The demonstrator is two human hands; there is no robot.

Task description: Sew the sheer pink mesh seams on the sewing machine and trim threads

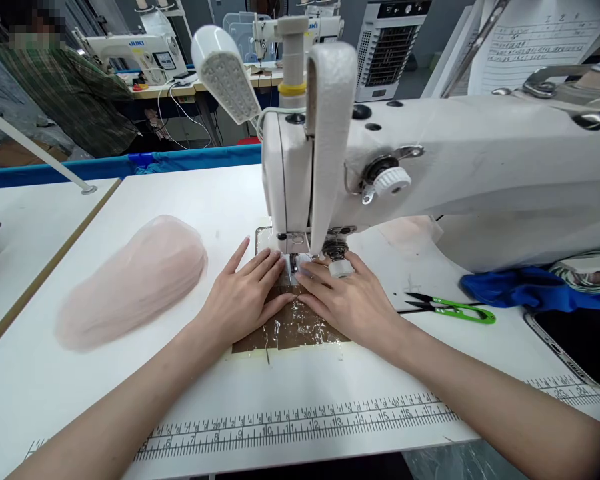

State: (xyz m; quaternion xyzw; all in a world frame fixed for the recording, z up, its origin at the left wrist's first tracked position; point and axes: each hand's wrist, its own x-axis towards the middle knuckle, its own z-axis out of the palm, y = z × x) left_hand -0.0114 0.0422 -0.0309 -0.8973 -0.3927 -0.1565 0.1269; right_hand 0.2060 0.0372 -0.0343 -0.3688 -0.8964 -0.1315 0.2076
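Head view of a sewing station. The left hand lies flat and palm-down on the white worktop, fingers spread narrowly and pointing toward the needle area; it grips nothing. The right hand lies flat beside it, fingertips nearly meeting those of the left just in front of the presser foot; it too grips nothing but presses down. Whether a thin piece of fabric lies under the fingertips cannot be told. Both hands rest on a brown patch covered with clear glossy tape, set into the worktop beneath the head of the white sewing machine.

A heap of pale pink sheer fabric lies to the left, well apart from the left hand. Green-handled thread snips lie to the right of the right hand, near a bunched blue cloth under the machine arm. A printed ruler strip runs along the near edge of the worktop. A lamp head hangs above the machine. In the background stand further sewing machines and a person in a dark plaid garment.
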